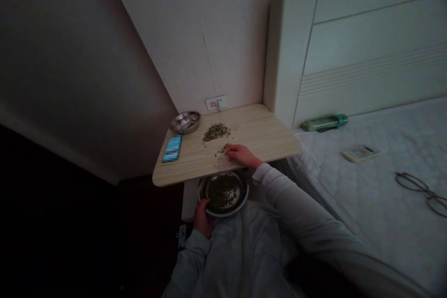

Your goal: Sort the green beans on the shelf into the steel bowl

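My left hand (203,219) grips the left rim of a round metal bowl (245,194), held just below the tabletop's front edge. Small dark green bits (223,195) lie in that bowl. Over the wooden tabletop (265,130), my right hand (240,154) has its fingers pinched together beside a small scatter of the same green bits (222,150). A pale, faint patch shows under its fingertips; whether the hand holds it, I cannot make out. Farther back sits a larger spread of green bits (216,132).
A second metal bowl (186,122) stands at the tabletop's back left, with a lit phone (172,148) in front. Behind is a wall socket (215,102) with a plug. On the bed (366,186) rest a green bottle (324,123), a pale flat object (359,152) and glasses (412,182).
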Motion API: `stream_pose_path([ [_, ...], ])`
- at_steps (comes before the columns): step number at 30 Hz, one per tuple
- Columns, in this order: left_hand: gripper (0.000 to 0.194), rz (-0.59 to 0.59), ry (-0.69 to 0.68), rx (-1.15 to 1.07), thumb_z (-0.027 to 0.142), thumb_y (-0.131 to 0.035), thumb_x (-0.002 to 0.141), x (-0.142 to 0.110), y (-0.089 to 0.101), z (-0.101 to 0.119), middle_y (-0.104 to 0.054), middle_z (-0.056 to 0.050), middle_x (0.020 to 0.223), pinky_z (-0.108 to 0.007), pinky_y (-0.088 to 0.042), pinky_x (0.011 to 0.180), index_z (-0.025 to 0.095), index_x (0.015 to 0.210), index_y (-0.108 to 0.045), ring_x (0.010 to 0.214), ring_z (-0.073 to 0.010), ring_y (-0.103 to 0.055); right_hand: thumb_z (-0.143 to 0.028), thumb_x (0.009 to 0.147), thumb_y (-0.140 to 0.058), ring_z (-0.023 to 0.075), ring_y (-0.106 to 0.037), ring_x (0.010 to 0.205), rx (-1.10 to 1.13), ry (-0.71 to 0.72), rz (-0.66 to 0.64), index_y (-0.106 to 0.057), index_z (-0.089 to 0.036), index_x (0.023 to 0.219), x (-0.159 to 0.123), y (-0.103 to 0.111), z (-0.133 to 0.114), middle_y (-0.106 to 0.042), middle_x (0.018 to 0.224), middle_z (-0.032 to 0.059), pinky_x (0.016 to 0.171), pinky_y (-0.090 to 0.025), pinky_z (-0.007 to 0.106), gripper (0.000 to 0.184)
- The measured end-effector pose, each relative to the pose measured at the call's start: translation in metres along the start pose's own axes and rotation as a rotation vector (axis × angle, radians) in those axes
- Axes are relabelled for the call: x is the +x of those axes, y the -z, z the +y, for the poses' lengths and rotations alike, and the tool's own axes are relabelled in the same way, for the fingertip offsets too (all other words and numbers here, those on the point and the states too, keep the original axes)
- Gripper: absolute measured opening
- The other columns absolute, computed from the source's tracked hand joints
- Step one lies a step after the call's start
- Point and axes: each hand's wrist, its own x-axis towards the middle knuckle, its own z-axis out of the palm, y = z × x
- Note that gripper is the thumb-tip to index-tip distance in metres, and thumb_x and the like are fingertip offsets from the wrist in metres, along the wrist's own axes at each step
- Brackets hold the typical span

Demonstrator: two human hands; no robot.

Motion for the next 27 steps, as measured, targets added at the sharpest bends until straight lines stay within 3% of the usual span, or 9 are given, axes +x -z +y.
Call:
stream_pose_path([
  [3, 0.013, -0.017, -0.016, -0.019, 0.007, -0.053, 0.067, -0.002, -0.001, 0.001, -0.068, -0.002, 0.072, -0.029, -0.051, 0.069, 0.017, 0.074, -0.057, 0.071, -0.0164, -0.065, -0.024, 0.081, -0.053, 0.0099, -0.054, 0.061, -0.005, 0.007, 0.017, -0.062, -0.014, 0.075, 0.000, 0.000, 0.000, -0.059, 0.061, -0.0029, 0.066, -0.042, 0.026, 0.015],
  [10, 0.017, -0.048, -0.021, -0.053, 0.007, -0.052, 0.067, -0.005, -0.005, 0.005, -0.069, -0.004, 0.075, -0.030, -0.052, 0.067, 0.018, 0.078, -0.060, 0.078, -0.0201, -0.066, -0.033, 0.086, -0.050, 0.0143, -0.059, 0.084, -0.007, 0.022, 0.089, -0.058, -0.013, 0.093, 0.005, -0.002, -0.003, -0.061, 0.094, 0.0041, 0.077, -0.048, 0.035, 0.023],
  [14, 0.021, -0.022, -0.022, -0.072, 0.005, -0.053, 0.067, -0.004, -0.005, 0.004, -0.069, -0.003, 0.074, -0.030, -0.052, 0.071, 0.018, 0.080, -0.061, 0.079, -0.0195, -0.066, -0.033, 0.086, -0.050, 0.0147, -0.059, 0.085, -0.034, 0.011, 0.074, -0.058, -0.014, 0.097, 0.008, -0.010, -0.005, -0.061, 0.096, 0.0046, 0.078, -0.048, 0.036, 0.024],
  [18, 0.013, -0.028, -0.001, -0.051, 0.007, -0.053, 0.067, -0.002, -0.003, 0.002, -0.069, -0.004, 0.074, -0.031, -0.052, 0.070, 0.017, 0.074, -0.059, 0.077, -0.0204, -0.067, -0.033, 0.086, -0.050, 0.0156, -0.058, 0.090, -0.064, 0.013, 0.064, -0.059, -0.014, 0.097, 0.008, -0.017, -0.006, -0.061, 0.099, 0.0051, 0.081, -0.047, 0.038, 0.023],
  [27, 0.012, -0.039, -0.035, -0.041, 0.007, -0.053, 0.066, -0.002, -0.003, 0.002, -0.068, -0.003, 0.074, -0.028, -0.051, 0.068, 0.018, 0.069, -0.058, 0.074, -0.0167, -0.065, -0.033, 0.086, -0.051, 0.0167, -0.057, 0.093, -0.098, -0.007, 0.044, -0.059, -0.015, 0.098, 0.003, -0.015, -0.006, -0.061, 0.101, 0.0052, 0.084, -0.046, 0.039, 0.024],
])
